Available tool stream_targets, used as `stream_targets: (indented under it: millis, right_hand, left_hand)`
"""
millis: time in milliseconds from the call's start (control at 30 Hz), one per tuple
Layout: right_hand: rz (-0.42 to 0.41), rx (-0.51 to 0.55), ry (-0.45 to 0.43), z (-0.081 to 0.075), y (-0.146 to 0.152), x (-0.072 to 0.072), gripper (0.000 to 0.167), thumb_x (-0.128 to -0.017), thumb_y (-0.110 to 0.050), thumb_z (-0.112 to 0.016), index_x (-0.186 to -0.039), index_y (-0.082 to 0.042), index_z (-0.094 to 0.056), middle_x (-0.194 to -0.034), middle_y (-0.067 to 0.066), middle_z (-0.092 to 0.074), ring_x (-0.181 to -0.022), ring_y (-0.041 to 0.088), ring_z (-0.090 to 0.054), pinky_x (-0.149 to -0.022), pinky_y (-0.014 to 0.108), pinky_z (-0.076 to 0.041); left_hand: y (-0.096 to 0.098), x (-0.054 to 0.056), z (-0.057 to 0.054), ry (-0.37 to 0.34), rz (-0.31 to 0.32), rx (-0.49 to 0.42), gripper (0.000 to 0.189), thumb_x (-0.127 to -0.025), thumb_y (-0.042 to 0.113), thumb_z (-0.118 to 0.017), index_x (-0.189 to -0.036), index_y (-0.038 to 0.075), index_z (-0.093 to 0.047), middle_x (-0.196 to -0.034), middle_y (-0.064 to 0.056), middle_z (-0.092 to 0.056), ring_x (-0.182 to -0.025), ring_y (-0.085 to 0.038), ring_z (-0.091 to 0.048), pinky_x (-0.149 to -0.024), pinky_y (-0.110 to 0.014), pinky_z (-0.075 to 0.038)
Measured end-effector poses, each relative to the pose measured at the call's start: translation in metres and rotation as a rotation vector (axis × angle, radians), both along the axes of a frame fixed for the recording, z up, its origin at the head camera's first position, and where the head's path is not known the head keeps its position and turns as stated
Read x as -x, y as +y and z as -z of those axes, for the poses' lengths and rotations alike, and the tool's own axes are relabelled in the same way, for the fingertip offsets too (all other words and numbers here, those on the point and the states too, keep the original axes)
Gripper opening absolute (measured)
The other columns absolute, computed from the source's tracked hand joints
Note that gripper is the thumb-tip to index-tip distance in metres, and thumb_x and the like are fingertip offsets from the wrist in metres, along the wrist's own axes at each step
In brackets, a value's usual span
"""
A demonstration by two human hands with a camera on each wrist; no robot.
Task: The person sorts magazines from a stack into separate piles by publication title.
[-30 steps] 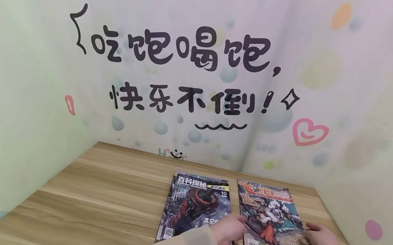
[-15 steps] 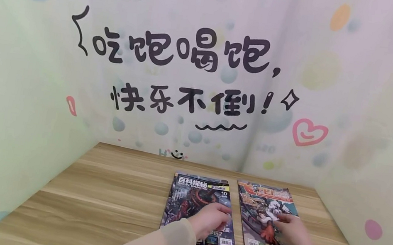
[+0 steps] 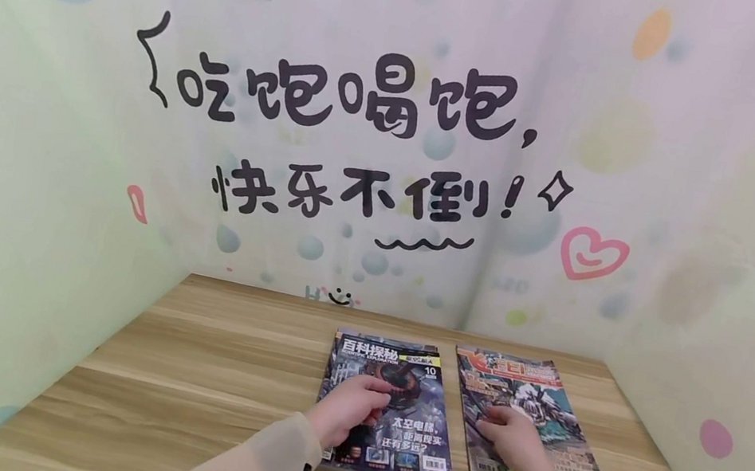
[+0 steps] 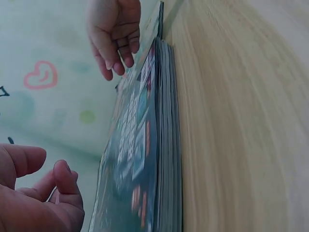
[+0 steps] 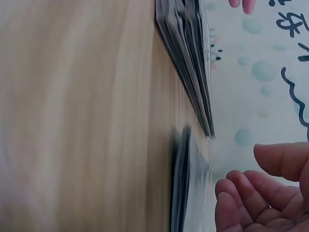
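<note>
A stack of dark magazines (image 3: 411,433), with a space-themed cover on top, lies on the wooden table. To its right lies a colourful comic-style magazine (image 3: 544,412), slightly angled. My left hand (image 3: 349,409) hovers over the left side of the stack, fingers loosely bent and holding nothing. Over the comic magazine's lower left part is my right hand (image 3: 518,444), also with nothing in it. The left wrist view shows the stack's thick page edges (image 4: 169,145) beside both hands. In the right wrist view, the right fingers (image 5: 251,193) are apart from the magazine edge (image 5: 181,179).
Wood-grain table (image 3: 182,385) extends to the left of the stack. A patterned curtain wall (image 3: 359,265) with black lettering stands behind, and pale side walls (image 3: 730,357) close in on both sides. A narrow gap separates the stack from the comic magazine.
Both hands have moved left: the left from the stack's right edge across its cover, the right from the comic magazine's right edge to its left part. The magazines have barely moved.
</note>
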State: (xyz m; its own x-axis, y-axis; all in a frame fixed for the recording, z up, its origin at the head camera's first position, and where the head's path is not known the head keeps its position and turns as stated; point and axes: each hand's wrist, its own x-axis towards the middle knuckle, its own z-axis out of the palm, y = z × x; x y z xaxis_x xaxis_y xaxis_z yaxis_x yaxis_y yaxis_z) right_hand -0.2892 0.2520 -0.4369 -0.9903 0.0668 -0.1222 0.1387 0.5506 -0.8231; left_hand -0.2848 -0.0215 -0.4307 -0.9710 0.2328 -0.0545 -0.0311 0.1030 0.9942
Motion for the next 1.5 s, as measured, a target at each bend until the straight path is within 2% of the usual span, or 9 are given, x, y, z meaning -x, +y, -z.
stream_targets:
  millis: [267,400,467,667,767,933,1033,1167,1500]
  right_hand:
    - [0.002,0.048,0.037,0.008,-0.026,-0.004,0.044,-0.088,-0.011,-0.063,-0.125,0.01,-0.055,-0.103,0.013,-0.064,-0.081,0.019,-0.059,-0.066,0.032,-0.051]
    - [0.004,0.094,0.068,0.012,-0.038,-0.008,0.043,-0.086,-0.007,-0.064,-0.124,0.012,-0.055,-0.099,0.013,-0.063,-0.071,0.018,-0.053,-0.057,0.028,-0.045]
    - [-0.002,0.074,0.082,0.012,-0.042,-0.009,0.043,-0.086,-0.008,-0.065,-0.123,0.011,-0.056,-0.097,0.012,-0.063,-0.07,0.017,-0.052,-0.056,0.028,-0.043]
    - [-0.039,-0.014,0.106,0.013,-0.051,-0.012,0.048,-0.085,-0.013,-0.068,-0.124,0.013,-0.055,-0.102,0.015,-0.065,-0.088,0.022,-0.059,-0.074,0.037,-0.051]
    - [-0.051,-0.016,0.093,0.015,-0.054,-0.012,0.05,-0.085,-0.013,-0.068,-0.126,0.013,-0.053,-0.106,0.017,-0.064,-0.096,0.027,-0.059,-0.083,0.044,-0.05]
    - [-0.056,0.0,0.081,0.017,-0.058,-0.013,0.053,-0.085,-0.015,-0.068,-0.127,0.013,-0.052,-0.12,0.027,-0.058,-0.114,0.042,-0.052,-0.096,0.053,-0.043]
    - [-0.047,0.006,0.082,0.018,-0.06,-0.013,0.054,-0.086,-0.015,-0.069,-0.128,0.014,-0.051,-0.125,0.03,-0.055,-0.12,0.045,-0.048,-0.099,0.055,-0.04]
    - [-0.036,0.012,0.084,0.019,-0.062,-0.013,0.055,-0.085,-0.014,-0.069,-0.128,0.016,-0.05,-0.127,0.032,-0.053,-0.122,0.046,-0.045,-0.101,0.056,-0.038]
    - [-0.015,0.025,0.066,0.024,-0.064,-0.013,0.056,-0.084,-0.01,-0.07,-0.129,0.016,-0.048,-0.126,0.031,-0.054,-0.119,0.044,-0.049,-0.1,0.055,-0.039]
  left_hand:
    - [-0.034,-0.003,0.006,0.025,-0.066,-0.03,0.037,-0.095,0.007,-0.052,-0.126,-0.014,-0.05,-0.082,-0.004,-0.053,-0.066,-0.013,-0.047,-0.06,-0.023,-0.042]
    - [-0.046,-0.008,0.009,0.013,-0.102,-0.031,0.039,-0.095,0.009,-0.052,-0.127,-0.013,-0.048,-0.09,-0.007,-0.056,-0.07,-0.013,-0.048,-0.062,-0.025,-0.042]
    - [-0.051,-0.009,0.012,0.016,-0.122,-0.041,0.04,-0.094,0.011,-0.053,-0.126,-0.012,-0.05,-0.091,-0.008,-0.056,-0.071,-0.013,-0.048,-0.062,-0.024,-0.042]
    - [-0.065,-0.011,0.02,0.052,-0.152,-0.08,0.037,-0.092,0.012,-0.056,-0.12,-0.013,-0.053,-0.08,-0.002,-0.052,-0.066,-0.01,-0.045,-0.058,-0.02,-0.039]
    - [-0.069,-0.012,0.022,0.031,-0.17,-0.072,0.036,-0.092,0.009,-0.054,-0.12,-0.015,-0.052,-0.079,-0.001,-0.05,-0.066,-0.01,-0.044,-0.059,-0.02,-0.038]
    - [-0.071,-0.015,0.023,-0.019,-0.189,-0.001,0.04,-0.093,0.007,-0.054,-0.126,-0.015,-0.049,-0.095,-0.012,-0.058,-0.075,-0.017,-0.05,-0.067,-0.027,-0.044]
    - [-0.071,-0.015,0.027,0.006,-0.207,0.062,0.043,-0.09,0.006,-0.058,-0.126,-0.015,-0.049,-0.11,-0.02,-0.058,-0.091,-0.024,-0.055,-0.081,-0.036,-0.048]
    - [-0.071,-0.016,0.031,0.065,-0.235,0.119,0.048,-0.084,0.003,-0.064,-0.126,-0.015,-0.049,-0.117,-0.027,-0.055,-0.106,-0.034,-0.053,-0.094,-0.049,-0.044]
    - [-0.068,-0.023,0.033,0.099,-0.246,0.139,0.053,-0.077,-0.004,-0.067,-0.126,-0.016,-0.05,-0.125,-0.033,-0.051,-0.117,-0.046,-0.047,-0.101,-0.055,-0.037]
